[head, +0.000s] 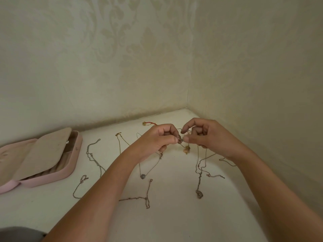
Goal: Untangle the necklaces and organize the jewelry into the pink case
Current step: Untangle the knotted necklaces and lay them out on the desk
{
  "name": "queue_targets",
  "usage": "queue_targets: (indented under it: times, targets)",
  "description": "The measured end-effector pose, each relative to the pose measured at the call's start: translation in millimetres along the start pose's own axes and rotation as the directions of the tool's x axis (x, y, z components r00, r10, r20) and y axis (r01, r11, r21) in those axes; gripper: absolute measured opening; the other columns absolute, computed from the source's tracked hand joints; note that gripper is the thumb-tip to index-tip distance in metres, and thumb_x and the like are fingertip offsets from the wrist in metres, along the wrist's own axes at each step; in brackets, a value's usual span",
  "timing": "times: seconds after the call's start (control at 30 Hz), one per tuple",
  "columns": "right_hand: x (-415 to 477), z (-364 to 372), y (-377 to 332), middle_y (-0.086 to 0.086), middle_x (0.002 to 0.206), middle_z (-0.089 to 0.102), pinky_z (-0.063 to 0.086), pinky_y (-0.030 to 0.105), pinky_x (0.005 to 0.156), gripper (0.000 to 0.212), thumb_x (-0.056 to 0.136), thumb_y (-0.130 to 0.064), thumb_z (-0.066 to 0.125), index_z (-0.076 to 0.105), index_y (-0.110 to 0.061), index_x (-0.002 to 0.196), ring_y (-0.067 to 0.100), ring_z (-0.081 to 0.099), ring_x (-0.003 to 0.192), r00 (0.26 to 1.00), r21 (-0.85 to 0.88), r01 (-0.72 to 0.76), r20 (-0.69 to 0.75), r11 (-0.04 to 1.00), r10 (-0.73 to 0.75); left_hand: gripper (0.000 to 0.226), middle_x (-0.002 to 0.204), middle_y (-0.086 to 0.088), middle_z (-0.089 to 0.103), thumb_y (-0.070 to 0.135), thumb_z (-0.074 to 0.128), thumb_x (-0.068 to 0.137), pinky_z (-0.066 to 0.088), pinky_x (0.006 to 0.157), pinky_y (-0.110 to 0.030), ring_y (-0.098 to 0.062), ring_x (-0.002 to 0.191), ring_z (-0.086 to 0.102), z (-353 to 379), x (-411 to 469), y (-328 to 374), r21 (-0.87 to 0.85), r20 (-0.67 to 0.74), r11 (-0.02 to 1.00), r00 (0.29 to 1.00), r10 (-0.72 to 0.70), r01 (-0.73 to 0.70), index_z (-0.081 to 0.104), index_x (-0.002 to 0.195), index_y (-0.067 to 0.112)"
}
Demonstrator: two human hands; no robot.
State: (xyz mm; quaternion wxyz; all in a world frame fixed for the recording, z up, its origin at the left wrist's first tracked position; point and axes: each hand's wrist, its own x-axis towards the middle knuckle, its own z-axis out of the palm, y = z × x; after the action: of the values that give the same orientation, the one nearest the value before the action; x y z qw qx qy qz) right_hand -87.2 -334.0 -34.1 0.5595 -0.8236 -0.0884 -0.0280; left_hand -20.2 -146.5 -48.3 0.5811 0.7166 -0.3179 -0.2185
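Untangling step here: left hand [157,141] and right hand [208,137] each have a pinch grip on a thin chain [183,146] at a knot, held just above the surface [174,224] near the back corner. Next probably calls for a gentle tease apart, no yanking. Other necklaces [142,176] lie spread out, fine and kinked. The case [71,167] sits open, far left.

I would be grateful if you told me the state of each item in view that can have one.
Pink rounded jewelry case: open, beige inner flap partly raised.
Thin chain with peach pendant: held up between both hands.
Left hand: pinches that chain.
Right hand: pinches that chain.
Chain with round silver pendant: lying loose on the white table.
Red cord bracelet: lying near the back wall.
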Motion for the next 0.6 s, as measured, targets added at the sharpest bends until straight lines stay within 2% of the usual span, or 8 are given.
queue_targets:
  times: [0.17, 0.27, 0.4, 0.47, 0.53, 0.6]
  targets:
    - [-1.0, 1.3, -2.2, -0.007, 0.049, 0.035, 0.025, 0.019, 0.048, 0.005, 0.08, -0.015, 0.074, 0.074, -0.02, 0.082, 0.008, 0.029, 0.048, 0.996, -0.053, 0.046, -0.07, 0.998, -0.049, 0.004, 0.075, 0.0, 0.069, 0.013, 0.056, 0.073, 0.028, 0.045, -0.015, -0.006, 0.047, 0.029, -1.3, 0.6, 0.2, -0.08, 0.019, 0.997, 1.0, -0.006, 0.007, 0.053, 0.074, 0.012]
    - [-1.2, 2.4, -2.5, -0.003, 0.051, 0.034, 0.025, 0.018, 0.047, 0.005, 0.081, -0.015, 0.074, 0.076, -0.019, 0.083, 0.008, 0.028, 0.048, 0.994, -0.071, 0.065, -0.087, 0.995, -0.071, 0.002, 0.07, 0.0, 0.066, 0.012, 0.055, 0.074, 0.028, 0.044, -0.015, -0.005, 0.047, 0.03, -1.1, -0.2, 0.7, -0.092, 0.01, 0.996, 1.0, -0.013, 0.014, 0.053, 0.074, 0.011]
    - [-2.1, 0.9, -3.3, -0.006, 0.05, 0.048, 0.03, 0.015, 0.047, 0.003, 0.083, -0.016, 0.072, 0.075, -0.015, 0.085, 0.004, 0.038, 0.046, 0.991, -0.093, 0.082, -0.095, 0.992, -0.091, 0.004, 0.069, 0.001, 0.063, 0.009, 0.061, 0.084, 0.028, 0.046, -0.015, -0.005, 0.048, 0.031, -0.5, -1.1, 2.7, -0.046, 0.01, 0.998, 0.999, -0.043, 0.043, 0.06, 0.08, 0.012]
    - [-2.7, 0.3, -2.7, -0.012, 0.06, 0.058, 0.03, 0.014, 0.048, 0.004, 0.085, -0.015, 0.071, 0.074, -0.016, 0.085, 0.004, 0.037, 0.046, 0.99, -0.121, 0.087, -0.103, 0.989, -0.1, 0.011, 0.071, 0.0, 0.065, 0.007, 0.058, 0.091, 0.027, 0.048, -0.018, -0.006, 0.048, 0.03, 0.2, -2.5, 3.5, -0.008, 0.009, 0.998, 0.998, -0.055, 0.055, 0.065, 0.084, 0.012]
    - [-2.6, 0.4, -1.6, -0.009, 0.08, 0.066, 0.031, 0.015, 0.049, 0.006, 0.085, -0.014, 0.071, 0.074, -0.018, 0.081, 0.005, 0.033, 0.046, 0.987, -0.137, 0.105, -0.107, 0.985, -0.12, 0.015, 0.071, -0.001, 0.066, 0.008, 0.058, 0.093, 0.026, 0.049, -0.02, -0.007, 0.049, 0.029, 1.3, -3.8, 4.8, 0.007, -0.007, 0.999, 0.999, -0.048, 0.048, 0.069, 0.084, 0.014]
    - [-2.7, 0.6, -1.7, -0.006, 0.089, 0.067, 0.031, 0.016, 0.049, 0.008, 0.085, -0.013, 0.07, 0.073, -0.018, 0.079, 0.005, 0.032, 0.047, 0.987, -0.141, 0.105, -0.109, 0.984, -0.121, 0.015, 0.071, -0.001, 0.068, 0.011, 0.059, 0.092, 0.026, 0.049, -0.02, -0.007, 0.048, 0.029, 2.5, -4.4, 6.3, 0.017, -0.031, 0.999, 0.999, -0.027, 0.027, 0.071, 0.085, 0.014]
